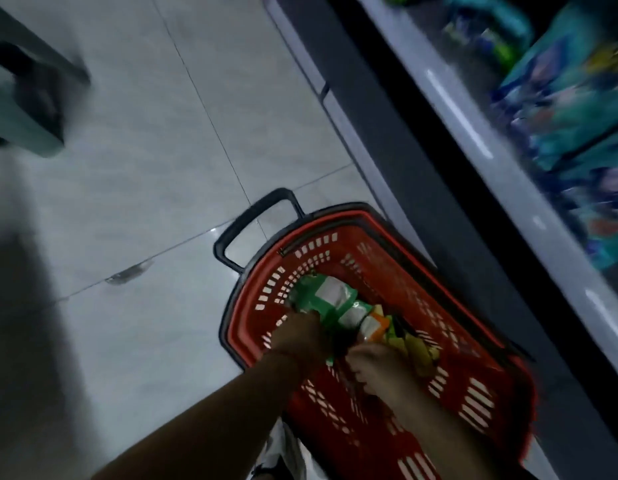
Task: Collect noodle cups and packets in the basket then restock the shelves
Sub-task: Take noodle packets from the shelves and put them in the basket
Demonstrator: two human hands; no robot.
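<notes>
Both hands are down in the red basket, which sits on the pale tiled floor right beside the shelf base. The left hand grips the near edge of a green-and-white packet, fingers curled over it, with the packet lying toward the basket's far-left corner. Just behind it more packets show, orange and yellow-green, bunched in the middle of the basket. The right hand is curled in close to these, touching or pinching them, but blur hides exactly what it grasps, so I cannot tell its grip. The black handle sticks out from the basket's far-left end, over the tiles. On the right, the shelf carries blurred blue bags. A dark grey object stands top left.
</notes>
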